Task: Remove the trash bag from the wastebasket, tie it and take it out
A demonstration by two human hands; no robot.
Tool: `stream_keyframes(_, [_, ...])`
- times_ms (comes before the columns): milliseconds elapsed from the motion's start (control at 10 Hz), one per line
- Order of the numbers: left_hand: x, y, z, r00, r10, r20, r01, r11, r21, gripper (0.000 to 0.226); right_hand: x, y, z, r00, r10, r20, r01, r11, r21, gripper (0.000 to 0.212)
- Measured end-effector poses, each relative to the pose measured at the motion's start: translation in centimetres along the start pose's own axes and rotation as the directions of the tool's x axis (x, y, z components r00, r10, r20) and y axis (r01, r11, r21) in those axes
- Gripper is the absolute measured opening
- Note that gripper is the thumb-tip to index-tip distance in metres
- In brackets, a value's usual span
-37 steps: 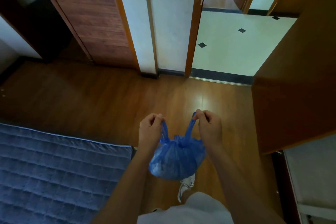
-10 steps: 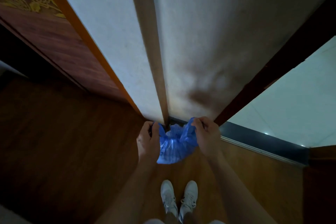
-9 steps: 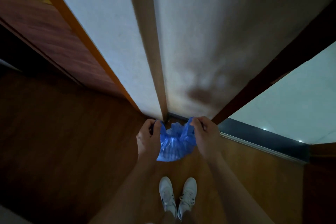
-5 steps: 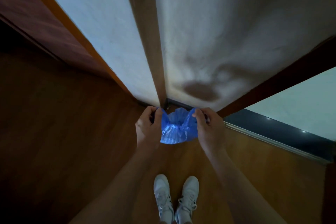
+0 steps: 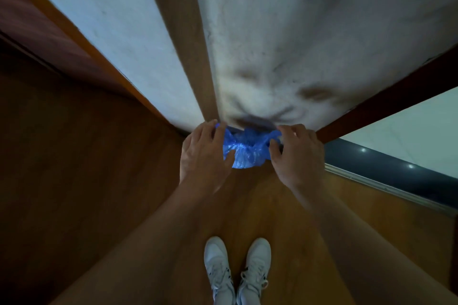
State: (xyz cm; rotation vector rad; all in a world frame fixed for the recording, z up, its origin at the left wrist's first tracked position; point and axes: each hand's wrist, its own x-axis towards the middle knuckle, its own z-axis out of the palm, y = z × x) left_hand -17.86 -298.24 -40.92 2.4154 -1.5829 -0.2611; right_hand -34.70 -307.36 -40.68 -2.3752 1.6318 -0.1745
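The blue trash bag (image 5: 244, 150) is tied into a small bundle and sits low at the foot of the white wall, where a wooden strip meets the floor. My left hand (image 5: 202, 156) holds its left edge between thumb and fingers. My right hand (image 5: 296, 153) holds its right edge the same way. Both arms reach straight down and forward from me. The underside of the bag is hidden, so I cannot tell whether it touches the floor. No wastebasket is in view.
My white shoes (image 5: 236, 271) stand on the wooden floor (image 5: 99, 193) just behind the bag. The white wall (image 5: 285, 32) with its wooden strip (image 5: 183, 32) fills the top. A dark threshold (image 5: 396, 176) and a pale tiled floor (image 5: 409, 129) lie right.
I walked from the room to the wall and bent down. The bag went from hanging at waist height to the base of the wall. My hands sit wider apart on it.
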Motion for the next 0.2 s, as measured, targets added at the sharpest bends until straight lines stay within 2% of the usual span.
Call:
stream_keyframes(100, [-0.8,-0.3,-0.5,0.997,0.076,0.017,-0.077,0.995,0.071,0.062,-0.5,0.7,-0.8,0.987,-0.157,0.043,0.16,0.984,-0.082,0.045])
stream_keyframes(200, [-1.0,-0.1,-1.5,0.994,0.11,0.012,-0.111,0.987,0.115,0.062,-0.9,0.2,-1.7,0.978,-0.203,0.049,0.207,0.972,-0.11,0.05])
